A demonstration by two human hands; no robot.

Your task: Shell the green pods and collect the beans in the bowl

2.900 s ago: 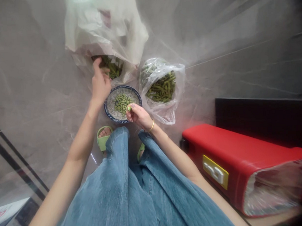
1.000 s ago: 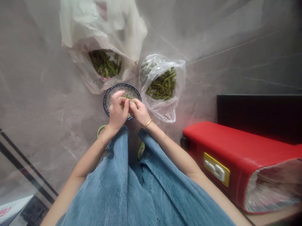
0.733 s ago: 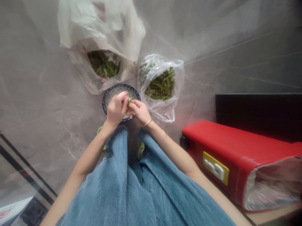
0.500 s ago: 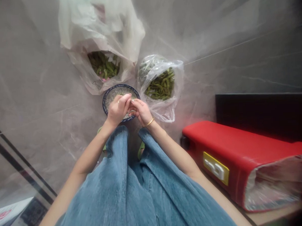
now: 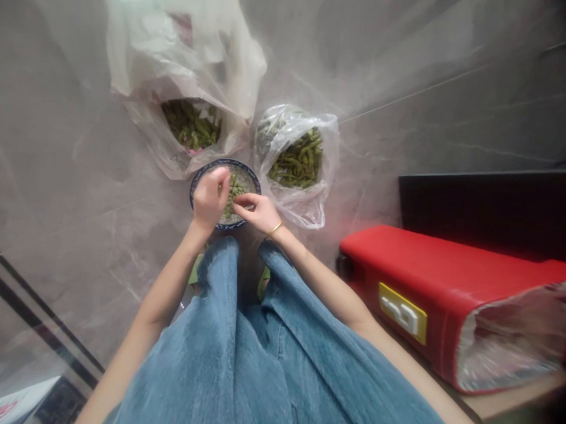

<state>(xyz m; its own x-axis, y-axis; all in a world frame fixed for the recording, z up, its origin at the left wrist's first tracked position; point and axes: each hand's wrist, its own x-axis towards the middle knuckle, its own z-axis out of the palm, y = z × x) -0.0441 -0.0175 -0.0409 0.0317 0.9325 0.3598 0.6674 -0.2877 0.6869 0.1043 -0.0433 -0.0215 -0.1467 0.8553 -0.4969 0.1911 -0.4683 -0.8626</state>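
Observation:
My left hand (image 5: 210, 198) is curled closed above the left side of a blue-rimmed bowl (image 5: 196, 179); whatever lies inside its fingers is hidden. Over the bowl's right side, my right hand (image 5: 260, 213) has its thumb and forefinger pinched together, and I cannot make out anything between them. Small green beans (image 5: 235, 188) lie in the bowl between the two hands. Green bean pods (image 5: 302, 161) fill an open clear plastic bag (image 5: 314, 205) just right of the bowl. Behind the bowl, a larger whitish plastic bag (image 5: 153, 146) gapes open, showing more green pods (image 5: 195, 125).
Grey marbled floor tiles (image 5: 97, 157) lie under the bowl and bags. To my right a red box-like container (image 5: 435, 268) with a yellow label rests on a wooden surface, beside a dark panel (image 5: 494, 215). A white box (image 5: 24, 404) stands at lower left.
My hands were together over the bowl and have now parted. The left moved slightly left and curled closed; the right shifted down a little. More of the beans shows between them.

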